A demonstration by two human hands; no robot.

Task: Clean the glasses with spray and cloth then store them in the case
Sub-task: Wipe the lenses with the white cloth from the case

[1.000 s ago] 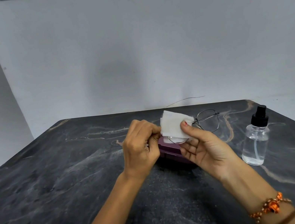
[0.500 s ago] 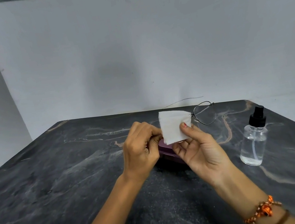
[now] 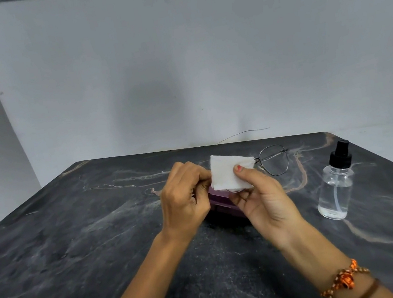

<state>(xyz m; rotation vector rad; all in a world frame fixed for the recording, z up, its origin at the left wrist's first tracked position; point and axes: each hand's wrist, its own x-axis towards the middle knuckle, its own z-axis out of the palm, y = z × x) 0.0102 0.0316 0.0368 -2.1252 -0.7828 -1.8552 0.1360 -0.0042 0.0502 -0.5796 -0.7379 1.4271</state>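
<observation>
At the centre of the frame, the right hand [image 3: 264, 199] pinches a white cloth [image 3: 228, 173] over 1 lens of the wire-rimmed glasses [image 3: 272, 160], thumb on top. The left hand [image 3: 185, 200] has its grip curled tight at the cloth's left edge; what it pinches is hidden. Beneath both hands a purple case [image 3: 222, 203] lies on the dark marbled desk [image 3: 76, 248]. At the right, a clear spray bottle [image 3: 335, 184] stands upright, apart from the hands.

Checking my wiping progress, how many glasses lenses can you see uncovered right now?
1: the lens right of the cloth, above the table. The other is hidden under the cloth.
</observation>
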